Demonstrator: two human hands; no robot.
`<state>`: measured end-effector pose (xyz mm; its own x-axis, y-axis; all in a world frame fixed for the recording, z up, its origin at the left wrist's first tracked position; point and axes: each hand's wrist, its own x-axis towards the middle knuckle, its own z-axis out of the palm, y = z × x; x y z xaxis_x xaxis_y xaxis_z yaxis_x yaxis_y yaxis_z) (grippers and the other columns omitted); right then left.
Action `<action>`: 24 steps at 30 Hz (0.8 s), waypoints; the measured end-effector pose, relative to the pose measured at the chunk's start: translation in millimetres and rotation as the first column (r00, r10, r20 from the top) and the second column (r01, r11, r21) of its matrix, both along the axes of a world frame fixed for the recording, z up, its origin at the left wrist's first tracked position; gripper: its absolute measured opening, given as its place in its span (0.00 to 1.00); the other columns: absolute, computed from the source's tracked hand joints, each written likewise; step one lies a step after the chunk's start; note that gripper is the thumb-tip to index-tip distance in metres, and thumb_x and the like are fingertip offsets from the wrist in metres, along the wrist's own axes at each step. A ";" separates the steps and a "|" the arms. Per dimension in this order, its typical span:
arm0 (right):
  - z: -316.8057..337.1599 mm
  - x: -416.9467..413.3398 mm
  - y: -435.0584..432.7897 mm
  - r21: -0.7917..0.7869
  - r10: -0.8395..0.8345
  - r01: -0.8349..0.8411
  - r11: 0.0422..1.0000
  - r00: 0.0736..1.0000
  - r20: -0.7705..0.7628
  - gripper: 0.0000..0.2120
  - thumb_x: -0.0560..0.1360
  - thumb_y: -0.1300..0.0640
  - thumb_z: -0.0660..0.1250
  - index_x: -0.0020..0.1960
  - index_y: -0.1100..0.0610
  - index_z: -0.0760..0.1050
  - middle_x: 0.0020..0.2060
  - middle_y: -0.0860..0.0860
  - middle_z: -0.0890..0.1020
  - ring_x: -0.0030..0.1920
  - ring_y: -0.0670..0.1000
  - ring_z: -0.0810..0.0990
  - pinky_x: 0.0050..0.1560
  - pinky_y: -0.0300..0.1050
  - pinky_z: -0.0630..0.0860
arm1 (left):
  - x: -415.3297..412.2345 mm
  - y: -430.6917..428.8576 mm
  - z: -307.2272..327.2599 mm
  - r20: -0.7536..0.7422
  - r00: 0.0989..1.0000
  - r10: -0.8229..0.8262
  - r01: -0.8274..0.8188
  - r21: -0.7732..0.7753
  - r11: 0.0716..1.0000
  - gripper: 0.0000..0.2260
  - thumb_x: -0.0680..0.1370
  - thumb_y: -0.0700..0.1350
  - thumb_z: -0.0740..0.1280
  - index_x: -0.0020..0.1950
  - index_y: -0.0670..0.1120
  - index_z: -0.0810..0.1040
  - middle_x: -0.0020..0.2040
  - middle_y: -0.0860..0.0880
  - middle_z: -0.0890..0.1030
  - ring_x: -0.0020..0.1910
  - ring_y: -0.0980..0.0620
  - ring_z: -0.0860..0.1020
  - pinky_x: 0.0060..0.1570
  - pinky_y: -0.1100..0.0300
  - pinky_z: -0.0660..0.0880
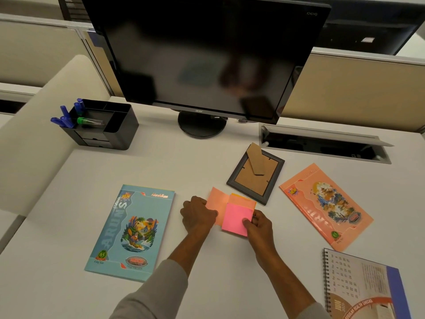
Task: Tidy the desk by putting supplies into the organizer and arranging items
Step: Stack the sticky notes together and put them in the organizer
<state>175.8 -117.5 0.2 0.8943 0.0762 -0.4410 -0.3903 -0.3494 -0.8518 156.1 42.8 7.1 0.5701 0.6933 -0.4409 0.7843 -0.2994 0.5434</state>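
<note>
Spiral calendar (363,286) sits at the near right corner. Both hands are on the sticky notes (233,218) at mid-desk. Left hand (199,214) is curled, gripping the orange flap's left edge. Right hand (258,223) pinches the pink pad's right side. Blue notebook (131,229) lies flat to the left, orange notebook (326,206) to the right. Photo frame (255,176) is face down just behind the notes. Black organizer (110,127) is far left beside the monitor (207,54) and holds blue pens (65,116).
</note>
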 end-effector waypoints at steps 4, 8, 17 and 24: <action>-0.1 0.4 0.3 0.030 -0.014 0.014 0.999 1.000 -0.011 0.12 0.79 0.61 0.66 0.47 0.43 0.73 0.46 0.43 0.80 0.49 0.46 0.79 0.53 0.52 0.79 | -6.0 0.5 0.4 0.081 0.996 0.019 -0.016 -0.035 0.999 0.16 0.72 0.44 0.75 0.57 0.45 0.77 0.54 0.47 0.82 0.55 0.47 0.80 0.47 0.59 0.74; 0.1 2.3 0.2 0.070 -0.045 0.048 0.996 0.998 -0.046 0.10 0.79 0.61 0.65 0.51 0.45 0.74 0.48 0.45 0.81 0.50 0.47 0.80 0.55 0.52 0.79 | -8.5 4.7 0.5 0.152 0.988 0.025 -0.006 -0.123 0.992 0.20 0.72 0.44 0.76 0.62 0.44 0.78 0.56 0.45 0.84 0.55 0.45 0.81 0.53 0.57 0.74; -1.5 8.5 3.0 0.115 -0.067 0.080 0.990 0.991 -0.113 0.09 0.80 0.61 0.64 0.56 0.49 0.76 0.56 0.52 0.81 0.55 0.53 0.79 0.59 0.58 0.79 | -14.6 14.1 -5.9 0.240 0.965 0.105 -0.007 -0.378 0.926 0.15 0.70 0.40 0.78 0.56 0.46 0.82 0.48 0.48 0.84 0.47 0.52 0.81 0.48 0.60 0.78; 3.8 21.4 -4.8 0.224 -0.135 0.178 0.958 0.972 -0.195 0.11 0.81 0.63 0.61 0.54 0.50 0.78 0.55 0.54 0.82 0.56 0.57 0.80 0.57 0.60 0.80 | -18.9 15.4 -8.2 0.230 0.933 0.275 -0.048 -0.681 0.730 0.13 0.74 0.37 0.74 0.58 0.45 0.83 0.53 0.44 0.85 0.53 0.43 0.83 0.49 0.50 0.82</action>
<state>197.2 -122.2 3.9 0.8136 0.0634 -0.5780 -0.5744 -0.0669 -0.8158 137.2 58.2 -1.0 0.6558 0.3879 -0.6477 0.5532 0.3370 0.7619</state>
